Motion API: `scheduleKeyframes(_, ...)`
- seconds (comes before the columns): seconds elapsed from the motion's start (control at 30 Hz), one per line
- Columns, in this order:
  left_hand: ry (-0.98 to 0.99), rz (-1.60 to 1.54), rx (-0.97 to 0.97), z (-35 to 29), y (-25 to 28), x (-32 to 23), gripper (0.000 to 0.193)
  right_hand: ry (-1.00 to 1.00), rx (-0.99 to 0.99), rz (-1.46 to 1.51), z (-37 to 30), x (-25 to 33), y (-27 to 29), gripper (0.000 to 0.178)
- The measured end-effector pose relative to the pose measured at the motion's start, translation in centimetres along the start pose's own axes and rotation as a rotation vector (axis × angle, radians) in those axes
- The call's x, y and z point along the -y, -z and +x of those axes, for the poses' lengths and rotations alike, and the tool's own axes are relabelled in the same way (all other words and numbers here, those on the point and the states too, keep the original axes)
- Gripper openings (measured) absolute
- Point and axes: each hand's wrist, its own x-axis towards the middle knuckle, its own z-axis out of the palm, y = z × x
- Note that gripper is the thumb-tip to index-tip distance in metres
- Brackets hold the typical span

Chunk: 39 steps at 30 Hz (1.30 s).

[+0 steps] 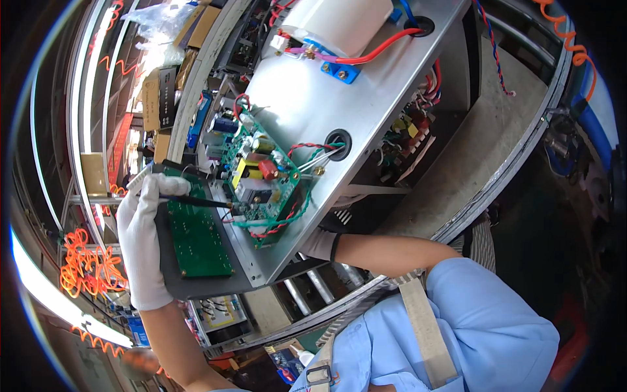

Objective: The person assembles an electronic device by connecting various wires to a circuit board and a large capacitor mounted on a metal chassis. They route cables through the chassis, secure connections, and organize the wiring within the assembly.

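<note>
My left hand (pixel 140 235), in a white glove, has its fingers closed around a slim black tool (pixel 202 202), which looks like tweezers. Its dark tip points at the lower left edge of an upright circuit board (pixel 264 170) crowded with parts. Below the tool, a flat green circuit board (pixel 199 238) lies against a dark panel beside my left hand. Both boards are at the left end of a silver metal chassis (pixel 366 104). My right hand (pixel 320 244), gloved with a dark cuff, reaches behind the chassis's near edge; its fingers are hidden.
A large white cylinder (pixel 336 26) with red and blue cables sits atop the chassis. Wires run through a black grommet (pixel 338 145). A curved metal rail (pixel 480 186) borders the bench. Orange coiled hoses (pixel 88 264) hang at left, cartons (pixel 151 98) behind.
</note>
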Motion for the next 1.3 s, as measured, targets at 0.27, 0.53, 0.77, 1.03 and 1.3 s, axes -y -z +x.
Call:
scheduleKeyframes(0.27, -0.025, 0.048, 0.011, -0.7, 0.7, 1.4, 0.037, 0.062, 0.074, 0.067, 2.4, -2.9, 0.9, 0.032)
scheduleKeyframes(0.53, -0.049, 0.125, -0.006, 0.0, 0.2, 0.1, 0.031, -0.081, -0.006, 0.193, 1.4, -1.6, -0.6, 0.03)
scheduleKeyframes(0.77, 0.028, -0.114, -0.096, -0.6, 0.8, 1.6, 0.031, 0.094, -0.007, 0.027, 2.5, -2.9, -0.2, 0.025)
scheduleKeyframes(1.03, -0.047, -0.139, -0.212, -0.8, 0.6, 1.7, 0.032, 0.072, -0.114, 0.108, 2.2, -2.9, -1.2, 0.028)
scheduleKeyframes(1.3, 0.022, -0.099, 0.005, -0.5, 1.6, 3.0, 0.029, 0.057, 0.146, 0.027, 3.7, 1.3, 1.9, 0.027)
